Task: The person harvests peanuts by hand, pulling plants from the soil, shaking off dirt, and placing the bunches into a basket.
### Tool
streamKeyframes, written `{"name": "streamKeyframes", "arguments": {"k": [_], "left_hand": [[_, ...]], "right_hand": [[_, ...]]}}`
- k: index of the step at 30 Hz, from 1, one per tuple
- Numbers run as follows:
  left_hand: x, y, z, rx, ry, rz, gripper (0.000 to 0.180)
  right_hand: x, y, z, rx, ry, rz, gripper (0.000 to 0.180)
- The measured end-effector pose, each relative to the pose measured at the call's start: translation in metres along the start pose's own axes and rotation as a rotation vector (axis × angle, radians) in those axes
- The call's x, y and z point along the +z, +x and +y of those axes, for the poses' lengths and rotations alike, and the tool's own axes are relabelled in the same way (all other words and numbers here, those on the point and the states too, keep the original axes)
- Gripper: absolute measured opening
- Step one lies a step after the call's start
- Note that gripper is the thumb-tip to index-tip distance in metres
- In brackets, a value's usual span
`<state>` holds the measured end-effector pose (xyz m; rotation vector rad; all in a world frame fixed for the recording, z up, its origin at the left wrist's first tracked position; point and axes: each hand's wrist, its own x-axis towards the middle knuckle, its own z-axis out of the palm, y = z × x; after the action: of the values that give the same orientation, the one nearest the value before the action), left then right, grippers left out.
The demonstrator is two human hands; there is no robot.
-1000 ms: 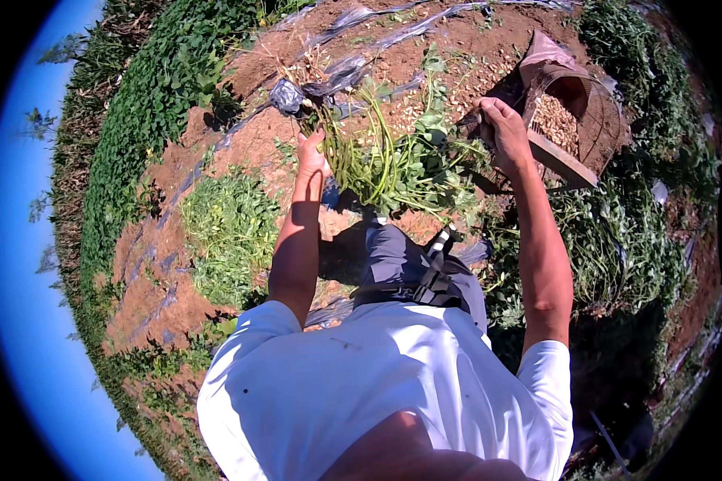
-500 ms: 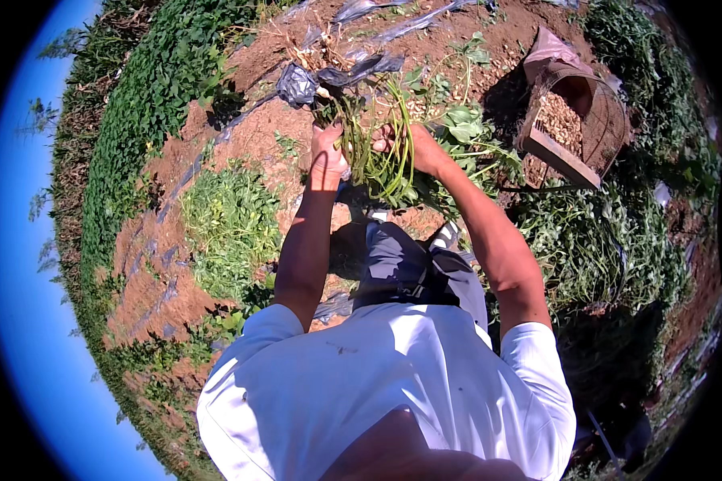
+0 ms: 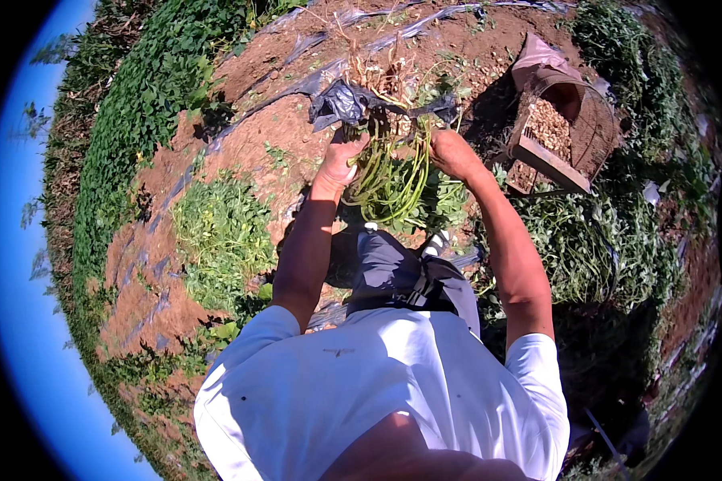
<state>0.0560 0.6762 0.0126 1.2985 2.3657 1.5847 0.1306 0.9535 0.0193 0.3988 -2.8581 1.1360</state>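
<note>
I hold an uprooted green plant (image 3: 393,172) upside down in front of me, its stems bunched between both hands and its pale roots with small pods (image 3: 381,72) pointing away from me. My left hand (image 3: 341,160) grips the left side of the stem bundle. Closed around the right side of the bundle is my right hand (image 3: 451,152). The leafy end hangs down toward my legs. A torn piece of black plastic sheet (image 3: 345,104) lies on the soil just beyond my hands.
A wire basket (image 3: 573,128) holding light brown pods stands to the right, with a wooden frame at its near side. Pulled green plants (image 3: 586,240) are heaped below it. Red-brown soil (image 3: 257,136) with plastic strips lies ahead, and a green clump (image 3: 221,232) grows left.
My right hand came back from near the basket to the plant. Both hands have lifted the bundle and turned it roots-up, away from the ground.
</note>
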Motion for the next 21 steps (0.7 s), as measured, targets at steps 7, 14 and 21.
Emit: {"name": "streamKeyframes", "arguments": {"k": [7, 14, 21], "left_hand": [[0.033, 0.054, 0.064, -0.443, -1.003, -0.079, 0.039], [0.029, 0.045, 0.055, -0.207, 0.01, 0.012, 0.034], [0.034, 0.027, 0.058, 0.18, 0.875, 0.061, 0.012]], "right_hand": [[-0.011, -0.016, 0.028, 0.043, -0.172, -0.021, 0.024], [-0.123, -0.08, 0.12, 0.587, 0.649, 0.637, 0.04], [-0.087, -0.092, 0.0, 0.471, 0.984, 0.653, 0.021]]}}
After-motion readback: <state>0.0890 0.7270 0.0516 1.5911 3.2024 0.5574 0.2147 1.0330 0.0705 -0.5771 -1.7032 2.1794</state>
